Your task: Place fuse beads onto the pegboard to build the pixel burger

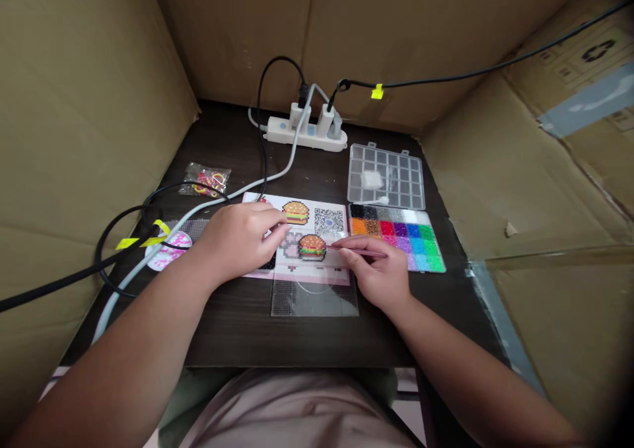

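My right hand (379,273) grips a pair of thin pinkish tweezers (364,252), tips pointing left at the edge of a burger made of fuse beads (312,247). The bead burger lies on a clear pegboard (314,302), which overlaps a printed pattern sheet (254,199). A larger pixel burger and a QR code are printed on that sheet. Over the sheet's left side, my left hand (247,236) is closed with thumb and forefinger together; anything between them is too small to make out. Dark beads in a small container (270,263) show partly under it.
An open bead box (430,271) with many colours stands at the right, its clear lid (386,197) folded back. Behind are a power strip (307,136) and cables. At the left lie a bagged set of rings (205,180) and a pink-white disc (168,251). Cardboard walls surround the table.
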`<move>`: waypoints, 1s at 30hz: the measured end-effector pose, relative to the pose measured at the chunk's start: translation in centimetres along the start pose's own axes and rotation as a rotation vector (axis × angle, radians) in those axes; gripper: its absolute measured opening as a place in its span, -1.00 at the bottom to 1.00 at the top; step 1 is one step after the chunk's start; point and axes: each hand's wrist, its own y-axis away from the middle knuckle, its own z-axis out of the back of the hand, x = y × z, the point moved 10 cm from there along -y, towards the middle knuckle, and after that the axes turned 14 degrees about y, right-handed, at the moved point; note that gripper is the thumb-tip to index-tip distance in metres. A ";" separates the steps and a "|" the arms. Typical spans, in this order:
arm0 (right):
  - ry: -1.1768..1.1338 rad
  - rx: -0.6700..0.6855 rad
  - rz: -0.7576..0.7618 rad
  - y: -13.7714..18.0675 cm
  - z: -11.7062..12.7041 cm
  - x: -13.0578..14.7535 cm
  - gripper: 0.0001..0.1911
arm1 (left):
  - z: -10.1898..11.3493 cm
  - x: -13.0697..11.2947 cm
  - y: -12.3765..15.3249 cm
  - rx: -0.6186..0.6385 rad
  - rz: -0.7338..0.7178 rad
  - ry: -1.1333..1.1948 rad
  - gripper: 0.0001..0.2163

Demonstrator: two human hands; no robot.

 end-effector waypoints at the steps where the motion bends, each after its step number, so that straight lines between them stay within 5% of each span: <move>1: -0.003 0.003 0.002 0.0 0.0 0.0 -0.92 | 0.0 0.0 0.0 -0.001 -0.001 -0.003 -0.78; 30: 0.054 0.014 0.033 -0.1 -0.2 0.2 -0.91 | 0.1 -0.1 0.0 -0.012 -0.011 0.001 -0.79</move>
